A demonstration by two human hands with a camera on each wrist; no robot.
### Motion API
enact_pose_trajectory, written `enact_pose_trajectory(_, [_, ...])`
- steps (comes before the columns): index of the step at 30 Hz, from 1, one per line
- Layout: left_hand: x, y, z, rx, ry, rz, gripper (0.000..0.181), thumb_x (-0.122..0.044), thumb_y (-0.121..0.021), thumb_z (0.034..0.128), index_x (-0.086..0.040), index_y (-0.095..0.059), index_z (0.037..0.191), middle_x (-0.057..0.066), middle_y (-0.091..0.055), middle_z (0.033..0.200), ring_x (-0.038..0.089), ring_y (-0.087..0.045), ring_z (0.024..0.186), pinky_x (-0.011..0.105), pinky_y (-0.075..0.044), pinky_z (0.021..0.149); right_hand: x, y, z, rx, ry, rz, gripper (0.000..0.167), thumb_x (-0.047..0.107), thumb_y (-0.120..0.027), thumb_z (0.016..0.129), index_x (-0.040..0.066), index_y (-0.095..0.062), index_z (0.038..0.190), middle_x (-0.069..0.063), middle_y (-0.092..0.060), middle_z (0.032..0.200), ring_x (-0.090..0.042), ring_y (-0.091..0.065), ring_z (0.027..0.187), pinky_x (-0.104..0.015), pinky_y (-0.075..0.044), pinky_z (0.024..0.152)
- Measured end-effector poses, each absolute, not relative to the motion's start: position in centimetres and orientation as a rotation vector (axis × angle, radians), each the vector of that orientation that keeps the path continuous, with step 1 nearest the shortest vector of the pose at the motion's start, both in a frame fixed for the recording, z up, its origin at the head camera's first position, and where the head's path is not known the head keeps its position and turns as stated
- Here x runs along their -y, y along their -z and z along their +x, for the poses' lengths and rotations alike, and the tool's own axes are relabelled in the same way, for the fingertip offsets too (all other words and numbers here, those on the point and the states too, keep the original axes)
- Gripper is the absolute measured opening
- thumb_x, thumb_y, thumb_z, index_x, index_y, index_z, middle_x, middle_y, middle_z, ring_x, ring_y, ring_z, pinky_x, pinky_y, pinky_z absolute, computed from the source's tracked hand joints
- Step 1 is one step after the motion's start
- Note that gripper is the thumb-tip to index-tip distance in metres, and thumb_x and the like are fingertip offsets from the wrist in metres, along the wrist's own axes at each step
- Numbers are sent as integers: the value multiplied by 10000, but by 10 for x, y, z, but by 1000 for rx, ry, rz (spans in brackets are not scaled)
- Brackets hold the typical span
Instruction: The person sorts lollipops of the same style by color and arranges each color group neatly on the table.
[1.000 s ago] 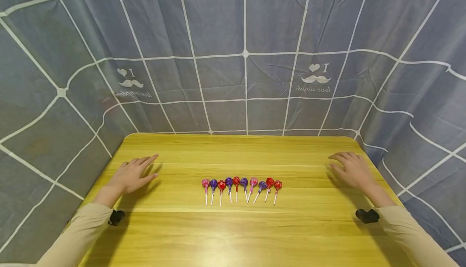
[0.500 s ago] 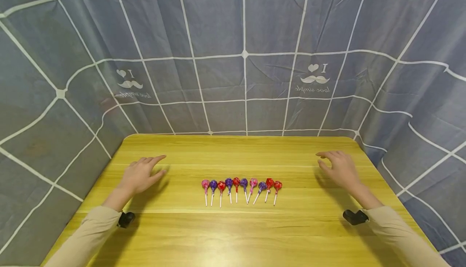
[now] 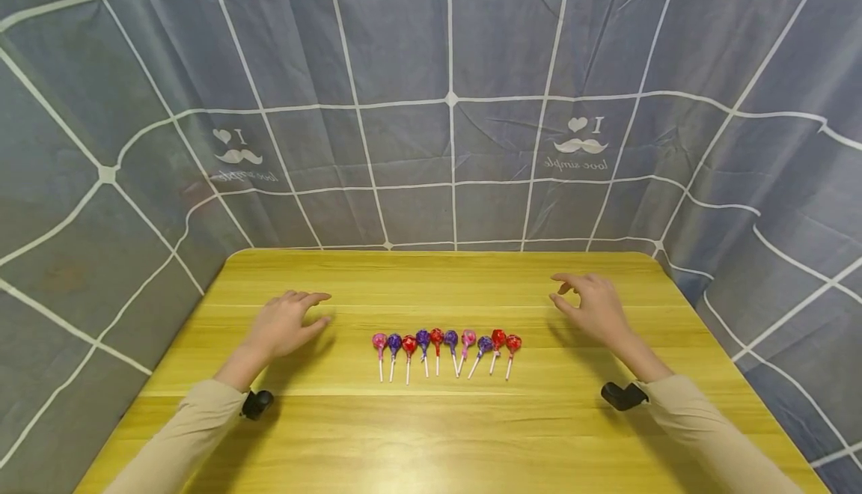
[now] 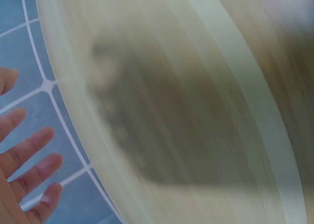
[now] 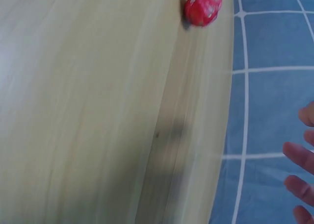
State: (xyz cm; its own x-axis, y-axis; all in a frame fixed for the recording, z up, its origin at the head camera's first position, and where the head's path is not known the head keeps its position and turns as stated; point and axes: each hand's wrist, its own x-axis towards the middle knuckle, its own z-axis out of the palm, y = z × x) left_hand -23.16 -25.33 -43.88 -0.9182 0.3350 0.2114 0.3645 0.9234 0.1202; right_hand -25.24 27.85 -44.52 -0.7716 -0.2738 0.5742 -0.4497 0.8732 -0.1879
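Note:
A row of several wrapped lollipops lies on the wooden table (image 3: 431, 434), their white sticks toward the person. At the row's left end is a pink lollipop (image 3: 380, 340); beside it lies a purple lollipop (image 3: 394, 342). The right end is a red lollipop (image 3: 514, 343), and one red lollipop (image 5: 202, 8) also shows at the top of the right wrist view. Left of the row, my left hand (image 3: 283, 323) hovers above the table, fingers loosely extended, holding nothing. My right hand (image 3: 595, 308) hovers to the right of the row, its fingers slightly bent with nothing in them.
A grey curtain (image 3: 404, 142) with white grid lines surrounds the table's back and sides. Black wrist devices are strapped on the left wrist (image 3: 257, 405) and on the right wrist (image 3: 623, 396). Both forearms wear beige sleeves.
Both hands have moved inward over the table, the left hand rightward and the right hand leftward, toward the row. The lollipops have stayed in place.

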Motion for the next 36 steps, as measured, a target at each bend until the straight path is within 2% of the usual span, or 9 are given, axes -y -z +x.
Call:
enact_pose_trajectory(6, [237,443,-231,2852,317,-575,396,-368,-654,889,-135,-654,1209,81,-732,1029,362,-630,1019,547,-482,873,-260,446,-250,2538,-545,522,348,249,-756,812,89,-686,1113,-46,-744,844,-282,-609,747,-473,-426,736])
enact_pose_trajectory(9, [230,445,-230,2837,370,-569,377,-347,-675,877,-133,-669,1187,66,-735,1011,311,-634,973,512,-497,854,-248,446,-247,2587,-628,504,356,263,-738,834,96,-672,1142,-56,-743,885,-281,-639,823,-481,-438,775])
enact_pose_trajectory(15, [218,446,-227,2859,537,-470,411,-347,-694,865,-139,-654,1217,51,-723,1029,259,-591,949,411,-498,684,-222,448,-241,2661,-816,497,400,263,-728,847,87,-644,1196,-60,-738,938,-274,-648,907,-484,-456,821])
enact_pose_trajectory(23, [202,449,-227,2918,778,-430,415,-349,-656,897,-146,-623,1258,57,-708,1072,283,-593,1021,439,-493,758,-198,458,-233,2730,-991,516,458,283,-738,839,88,-615,1235,-23,-729,955,-311,-614,1031,-536,-449,913])
enact_pose_trajectory(30, [194,458,-227,2910,939,-452,392,-301,-670,890,-110,-639,1231,51,-719,1030,255,-603,974,427,-473,807,-183,469,-228,2748,-1072,573,455,260,-763,817,85,-611,1208,-31,-714,995,-288,-584,1036,-531,-429,935])
enact_pose_trajectory(36, [190,465,-229,2908,1049,-485,379,-266,-678,887,-85,-645,1218,46,-723,988,195,-638,899,415,-496,830,-176,473,-228,2782,-1084,605,501,305,-765,814,109,-583,1238,2,-700,1032,-286,-563,1094,-543,-423,952])
